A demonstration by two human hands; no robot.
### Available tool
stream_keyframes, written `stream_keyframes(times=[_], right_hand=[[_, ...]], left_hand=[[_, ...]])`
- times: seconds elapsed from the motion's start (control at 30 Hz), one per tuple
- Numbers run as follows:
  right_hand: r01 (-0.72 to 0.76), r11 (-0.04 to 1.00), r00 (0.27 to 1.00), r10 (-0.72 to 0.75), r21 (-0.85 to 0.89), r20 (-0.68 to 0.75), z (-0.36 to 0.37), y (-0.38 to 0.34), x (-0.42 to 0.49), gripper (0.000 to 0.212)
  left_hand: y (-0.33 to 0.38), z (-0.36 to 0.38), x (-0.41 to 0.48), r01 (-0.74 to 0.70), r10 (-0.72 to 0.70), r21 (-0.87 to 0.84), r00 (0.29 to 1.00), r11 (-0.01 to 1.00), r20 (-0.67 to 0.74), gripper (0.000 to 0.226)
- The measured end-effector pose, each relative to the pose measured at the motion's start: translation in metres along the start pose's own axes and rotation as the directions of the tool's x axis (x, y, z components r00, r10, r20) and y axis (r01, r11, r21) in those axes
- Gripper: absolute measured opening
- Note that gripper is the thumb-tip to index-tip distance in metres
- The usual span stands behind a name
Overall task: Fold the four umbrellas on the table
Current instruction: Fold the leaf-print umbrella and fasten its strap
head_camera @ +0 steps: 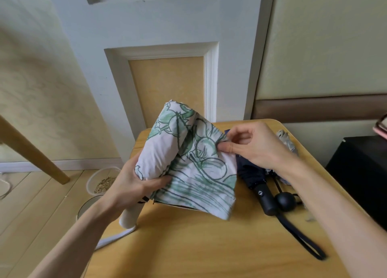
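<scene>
Working the white canopy umbrella with green leaf print [201,173], held just above the yellow wooden worktop [199,246], near its left edge. Left grip [134,185] is clenched round the rolled part of the canopy, just above the white cylindrical handle [128,217]. I read that as the anchor, so the wrapped turns don't spring loose. Right grip [255,145] pinches the edge of the loose flap between thumb and fingers, probably to keep the pleat flat and taut for the next wrap. Roughly half the canopy looks rolled and the rest hangs as a flat panel; I can't see a closure strap. Just to the right, lying on the worktop: a dark navy folding umbrella [251,173] with a black cylindrical handle [266,200] and a long wrist loop [301,238], a black round knob handle [285,201] touching it, and a crumpled grey fabric umbrella [285,139] behind. These look bunched, not neatly wrapped. I count this as early in the job. Risk: the flap slipping if tension drops.
</scene>
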State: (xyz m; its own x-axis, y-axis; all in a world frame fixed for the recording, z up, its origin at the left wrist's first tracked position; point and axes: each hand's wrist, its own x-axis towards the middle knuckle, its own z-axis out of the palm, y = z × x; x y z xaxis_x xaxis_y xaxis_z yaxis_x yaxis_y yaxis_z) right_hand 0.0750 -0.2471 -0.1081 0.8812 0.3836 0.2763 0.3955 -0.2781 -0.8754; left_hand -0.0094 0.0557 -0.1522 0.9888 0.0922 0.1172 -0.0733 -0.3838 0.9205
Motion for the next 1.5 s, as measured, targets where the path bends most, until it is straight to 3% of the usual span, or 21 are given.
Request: stream_keyframes(times=[0.17, 0.3, 0.37, 0.47, 0.53, 0.6, 0.7, 0.83, 0.97, 1.07, 1.23, 1.33, 1.4, 1.5], right_hand=[[-0.053, 0.997, 0.998, 0.051, -0.059, -0.034, 0.003, 0.004, 0.004, 0.028], [-0.068, 0.996, 0.992, 0.062, 0.05, 0.111, -0.008, -0.003, -0.001, 0.018], [-0.064, 0.996, 0.993, 0.057, 0.059, 0.106, -0.002, -0.006, -0.004, 0.02], [-0.049, 0.995, 0.998, 0.052, -0.087, 0.034, 0.006, -0.008, -0.002, 0.035], [-0.048, 0.961, 0.999, 0.039, -0.273, -0.036, 0.008, -0.009, -0.002, 0.034], [-0.059, 0.949, 0.993, 0.025, -0.309, -0.113, 0.008, -0.008, -0.003, 0.028], [-0.065, 0.991, 0.987, 0.048, -0.113, -0.154, 0.002, -0.006, -0.001, 0.014], [-0.025, 0.991, 0.985, 0.047, 0.132, -0.166, -0.002, -0.005, 0.001, 0.022], [-0.16, 0.901, 0.971, 0.218, 0.404, -0.102, 0.002, -0.006, 0.0, 0.035], [-0.237, 0.894, 0.961, 0.273, 0.381, -0.043, 0.01, -0.008, -0.004, 0.035], [-0.023, 0.95, 0.938, 0.128, 0.311, -0.323, 0.022, -0.011, -0.002, 0.012], [0.018, 0.955, 0.913, 0.104, 0.295, -0.394, 0.03, -0.01, -0.002, 0.013], [-0.068, 0.933, 0.929, 0.188, 0.352, -0.318, 0.034, -0.01, -0.002, 0.024], [-0.237, 0.896, 0.952, 0.292, 0.377, -0.096, 0.032, -0.006, -0.002, 0.037]], left_hand=[[-0.002, -0.003, 0.002, 0.032, -0.032, -0.024, 0.999, 0.999, 0.008, 0.058], [-0.004, -0.01, 0.003, 0.051, -0.05, -0.056, 0.999, 0.997, 0.02, 0.064], [-0.004, -0.011, 0.002, 0.046, -0.044, -0.066, 0.999, 0.997, 0.026, 0.063], [-0.005, -0.011, 0.002, 0.035, -0.031, -0.084, 0.999, 0.996, 0.042, 0.059], [-0.005, -0.01, 0.002, 0.033, -0.029, -0.083, 0.998, 0.996, 0.051, 0.057], [-0.004, -0.009, 0.002, 0.042, -0.036, -0.098, 0.998, 0.994, 0.059, 0.057], [-0.008, -0.011, 0.006, 0.053, -0.05, -0.132, 0.998, 0.99, 0.028, 0.059], [-0.012, -0.016, 0.007, 0.045, -0.048, -0.182, 0.999, 0.982, -0.014, 0.061], [-0.01, -0.011, 0.004, 0.017, -0.029, -0.226, 0.998, 0.974, -0.049, 0.058], [-0.01, -0.01, 0.004, 0.01, -0.03, -0.236, 0.996, 0.972, -0.081, 0.06], [-0.01, -0.007, 0.004, 0.024, -0.052, -0.221, 0.991, 0.975, -0.122, 0.064], [-0.01, -0.002, 0.004, 0.015, -0.049, -0.216, 0.987, 0.976, -0.154, 0.069], [-0.009, 0.002, 0.002, 0.007, -0.044, -0.219, 0.986, 0.976, -0.163, 0.065], [-0.009, 0.007, 0.001, -0.001, -0.041, -0.207, 0.979, 0.978, -0.201, 0.06]])
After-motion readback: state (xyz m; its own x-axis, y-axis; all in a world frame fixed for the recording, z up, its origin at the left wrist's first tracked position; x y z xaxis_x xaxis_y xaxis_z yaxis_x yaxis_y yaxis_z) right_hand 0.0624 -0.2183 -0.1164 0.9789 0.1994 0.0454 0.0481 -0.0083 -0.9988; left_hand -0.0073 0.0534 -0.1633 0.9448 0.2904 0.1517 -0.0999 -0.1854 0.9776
